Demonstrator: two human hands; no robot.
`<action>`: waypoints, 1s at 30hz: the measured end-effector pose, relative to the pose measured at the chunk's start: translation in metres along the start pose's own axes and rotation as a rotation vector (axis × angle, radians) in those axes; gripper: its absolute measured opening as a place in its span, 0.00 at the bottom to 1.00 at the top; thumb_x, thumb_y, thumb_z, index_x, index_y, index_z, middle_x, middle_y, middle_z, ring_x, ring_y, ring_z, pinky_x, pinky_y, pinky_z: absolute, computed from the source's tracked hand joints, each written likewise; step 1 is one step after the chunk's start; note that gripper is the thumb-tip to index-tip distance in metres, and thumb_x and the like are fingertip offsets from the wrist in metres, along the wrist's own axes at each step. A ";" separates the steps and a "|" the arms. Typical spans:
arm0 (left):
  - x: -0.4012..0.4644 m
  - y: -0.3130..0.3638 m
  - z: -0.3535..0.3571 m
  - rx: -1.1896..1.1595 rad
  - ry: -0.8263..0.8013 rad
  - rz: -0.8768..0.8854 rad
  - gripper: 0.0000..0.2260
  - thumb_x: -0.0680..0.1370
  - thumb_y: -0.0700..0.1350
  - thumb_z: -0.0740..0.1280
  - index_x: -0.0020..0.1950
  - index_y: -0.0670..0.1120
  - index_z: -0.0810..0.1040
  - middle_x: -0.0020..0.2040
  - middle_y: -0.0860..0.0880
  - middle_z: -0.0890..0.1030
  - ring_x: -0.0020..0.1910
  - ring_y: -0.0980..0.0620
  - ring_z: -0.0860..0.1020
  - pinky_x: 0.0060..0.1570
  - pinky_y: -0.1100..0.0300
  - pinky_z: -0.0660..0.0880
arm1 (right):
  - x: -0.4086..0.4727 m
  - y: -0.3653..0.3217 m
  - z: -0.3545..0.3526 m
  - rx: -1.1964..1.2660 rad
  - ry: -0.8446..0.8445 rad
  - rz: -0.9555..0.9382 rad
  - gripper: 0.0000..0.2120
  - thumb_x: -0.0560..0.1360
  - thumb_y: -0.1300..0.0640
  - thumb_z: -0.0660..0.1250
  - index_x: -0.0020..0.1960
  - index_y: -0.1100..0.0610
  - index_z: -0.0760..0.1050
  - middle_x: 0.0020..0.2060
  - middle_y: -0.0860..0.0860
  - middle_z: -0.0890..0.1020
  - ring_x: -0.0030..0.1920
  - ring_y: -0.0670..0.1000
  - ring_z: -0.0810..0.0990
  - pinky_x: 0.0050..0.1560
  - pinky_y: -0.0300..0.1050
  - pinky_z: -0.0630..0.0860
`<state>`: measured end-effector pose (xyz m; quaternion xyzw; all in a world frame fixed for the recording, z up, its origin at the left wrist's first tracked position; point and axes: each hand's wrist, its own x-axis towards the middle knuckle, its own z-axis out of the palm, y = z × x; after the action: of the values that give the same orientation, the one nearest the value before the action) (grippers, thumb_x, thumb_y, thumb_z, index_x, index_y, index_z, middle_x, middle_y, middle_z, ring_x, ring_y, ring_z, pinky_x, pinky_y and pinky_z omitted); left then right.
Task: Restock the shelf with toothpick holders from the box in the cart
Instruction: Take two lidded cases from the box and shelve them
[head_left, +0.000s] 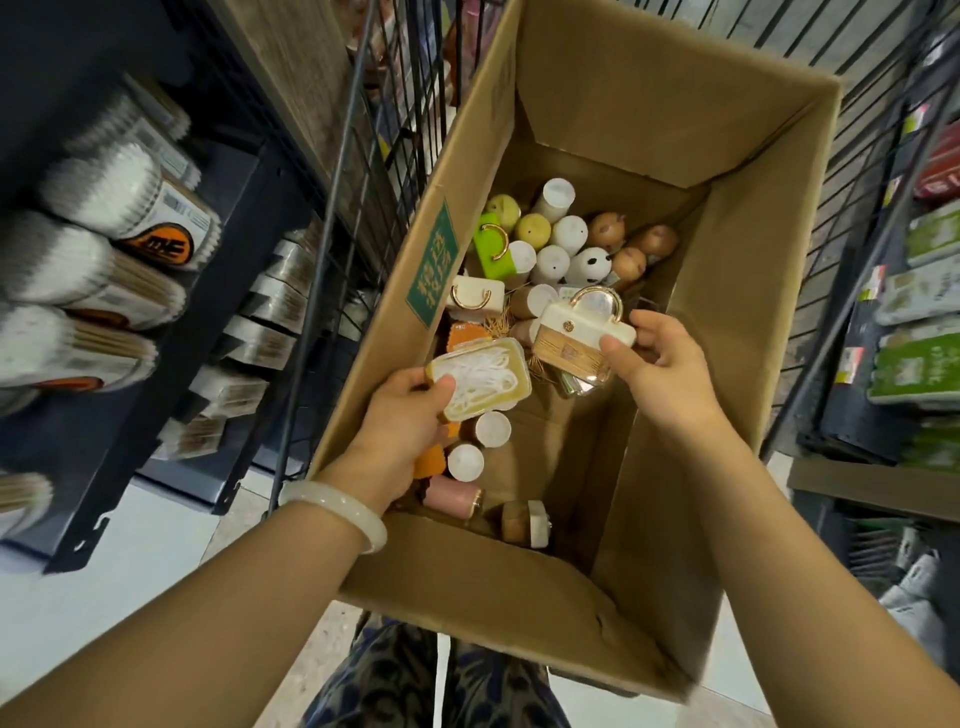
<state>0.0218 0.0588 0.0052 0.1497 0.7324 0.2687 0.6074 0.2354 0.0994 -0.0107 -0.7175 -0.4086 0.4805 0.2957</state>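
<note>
Box: open cardboard box (737, 291) standing in a black wire cart (358, 171), flaps up; a green label (432, 262) on its left wall.
Left hand: left hand (400, 431) inside the box near the left wall, fingers curled round a flat yellowish tray-shaped holder (480, 378) with white strands under its clear lid; thumb on its near left corner. A pale bangle (337, 512) sits on that wrist.
Right hand: right hand (660, 364) over the middle of the box, pinching a handbag-shaped holder (576, 338), cream top, wooden toothpicks showing below, gold handle arching at its far side. Thumb on the front, fingers behind.
Loose stock, far end of box: white cylinders (553, 262), yellow-green round holders (532, 228), brown animal-shaped holders (628, 254), one white animal-shaped piece (589, 266), a bright green handbag holder (493, 252).
Loose stock, left wall: cream handbag holder (475, 296) just beside the wall; orange pieces (467, 335) partly hidden under the tray-shaped holder.
Loose stock, near end: white-capped cylinders (480, 441), a pink cylinder (452, 496), a wooden one lying on its side (524, 522).
Shelf, left of cart: dark shelf (249, 171) carrying cotton swab packs (119, 197) and small boxed packs (275, 306).
Shelf, right of cart: green and white packs (914, 364), blurred.
</note>
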 end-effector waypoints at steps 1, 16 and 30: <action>-0.003 0.001 -0.001 0.013 0.000 0.027 0.14 0.80 0.44 0.62 0.66 0.45 0.71 0.57 0.46 0.80 0.55 0.49 0.79 0.43 0.61 0.74 | -0.003 -0.004 -0.002 0.005 -0.010 -0.009 0.23 0.75 0.58 0.68 0.69 0.59 0.67 0.55 0.51 0.76 0.49 0.44 0.76 0.47 0.37 0.74; -0.079 0.004 -0.036 0.094 -0.107 0.233 0.07 0.80 0.40 0.62 0.50 0.53 0.74 0.45 0.54 0.81 0.43 0.60 0.80 0.39 0.69 0.78 | -0.066 -0.026 -0.043 0.058 -0.308 -0.039 0.18 0.75 0.59 0.67 0.65 0.55 0.72 0.51 0.52 0.81 0.51 0.48 0.79 0.46 0.36 0.76; -0.156 -0.025 -0.105 -0.082 -0.095 0.271 0.10 0.78 0.42 0.64 0.58 0.46 0.77 0.51 0.46 0.84 0.48 0.51 0.83 0.42 0.63 0.80 | -0.142 -0.054 -0.027 0.150 -0.400 -0.106 0.17 0.71 0.56 0.69 0.59 0.51 0.75 0.51 0.49 0.84 0.52 0.50 0.83 0.49 0.44 0.79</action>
<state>-0.0436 -0.0690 0.1293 0.2348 0.6642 0.3707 0.6052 0.2149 0.0014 0.1069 -0.5614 -0.4594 0.6261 0.2860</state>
